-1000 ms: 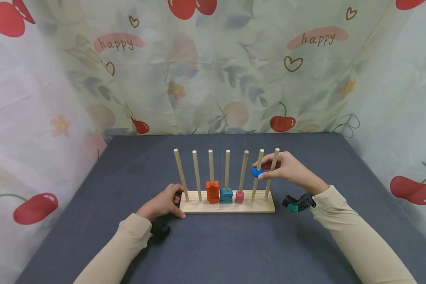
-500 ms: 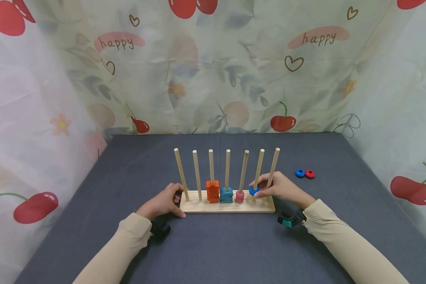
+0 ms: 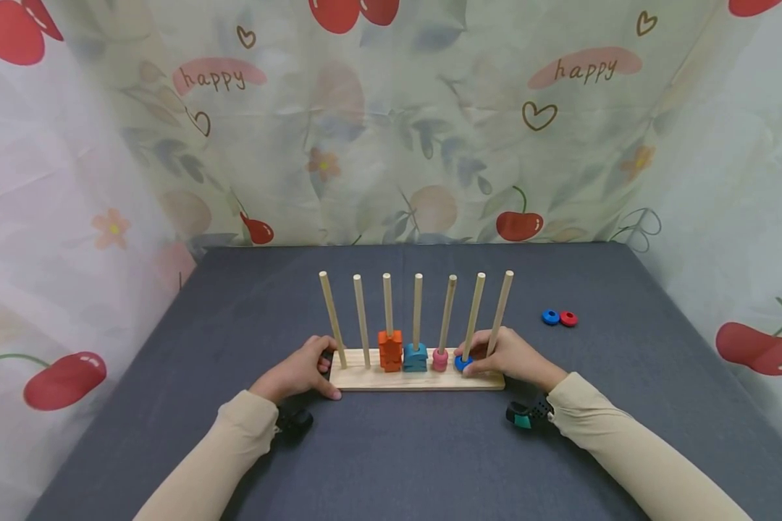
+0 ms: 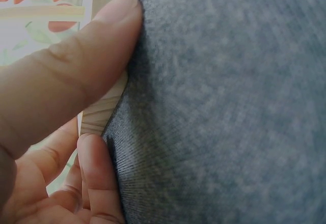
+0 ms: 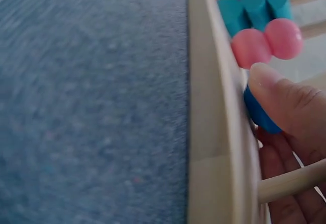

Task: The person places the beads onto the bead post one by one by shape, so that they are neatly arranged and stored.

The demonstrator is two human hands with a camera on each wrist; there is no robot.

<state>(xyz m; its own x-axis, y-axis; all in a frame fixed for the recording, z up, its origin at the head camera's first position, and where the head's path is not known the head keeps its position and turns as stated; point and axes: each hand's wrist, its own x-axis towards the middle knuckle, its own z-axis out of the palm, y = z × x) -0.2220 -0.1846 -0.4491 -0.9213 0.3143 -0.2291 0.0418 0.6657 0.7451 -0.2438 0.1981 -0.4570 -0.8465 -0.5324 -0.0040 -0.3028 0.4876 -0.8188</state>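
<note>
A wooden peg stand [image 3: 365, 381] with several upright pegs lies across the dark table. My left hand [image 3: 303, 369] grips its left end, thumb along the front edge and fingers curled at the end face, as the left wrist view shows. My right hand [image 3: 518, 358] pinches a blue ring [image 3: 463, 363] between thumb and fingers, low on the second peg from the right, close against the base. In the right wrist view the thumb covers part of this blue ring [image 5: 260, 113]. Left of it, two pink beads [image 5: 267, 43] are stacked on a peg.
Turquoise blocks [image 3: 415, 359] and orange blocks [image 3: 390, 352] sit on the middle pegs. A loose blue ring [image 3: 550, 317] and a red ring [image 3: 568, 319] lie on the table [image 3: 391, 456] at the back right. A patterned curtain [image 3: 391, 145] encloses the table.
My right hand has lowered the blue ring down the peg to the base. The loose blue and red rings, hidden behind the hand before, now show. The left hand stays put.
</note>
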